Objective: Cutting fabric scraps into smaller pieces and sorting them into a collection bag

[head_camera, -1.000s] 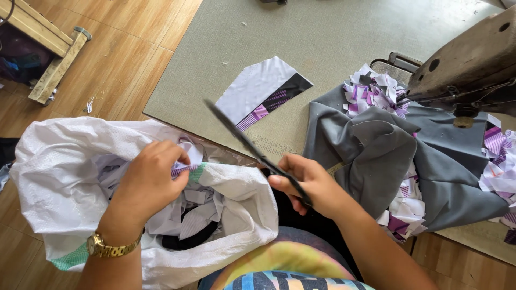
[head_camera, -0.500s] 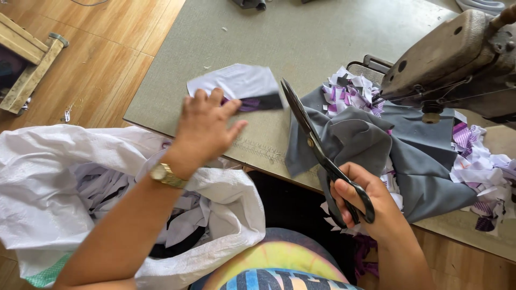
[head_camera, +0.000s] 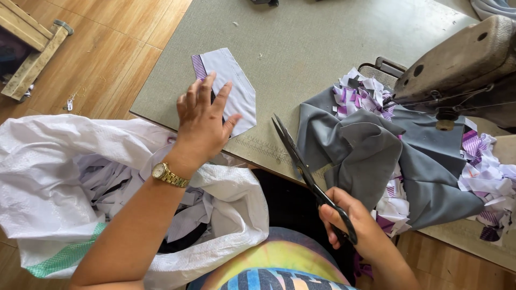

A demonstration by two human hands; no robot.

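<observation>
**Cut fabric piece pinned flat, scissors held ready**

A pentagon-shaped white fabric piece (head_camera: 235, 86), edged with a purple-striped strip along one side, is laid on the grey-green table top (head_camera: 301, 43) near its left front corner. It is pressed flat by the left hand (head_camera: 203, 121), whose fingers are spread over the lower left part of the piece; nothing is gripped, the palm and fingers are simply laid open on the cloth, probably so that it is kept smooth and in place. A gold wristwatch (head_camera: 169, 175) is worn on that wrist.

A pair of long black scissors (head_camera: 306, 174) is held in the right hand (head_camera: 352, 228), which is closed through the handle loops. The blades are shut or nearly so and are pointed up and away toward the table, with the tip just right of the fabric piece and not touching it.

To the right, a bundle of grey cloth (head_camera: 376, 161) is heaped on the table edge, with purple and white fabric scraps (head_camera: 486, 177) around and under it. Behind it an old sewing machine (head_camera: 457, 64) is seen. To the left, an open white plastic sack (head_camera: 64, 188) filled with offcuts is placed below the table edge, beside the lap, on a wooden floor (head_camera: 102, 59). The way between scissors and piece is unobstructed.
</observation>
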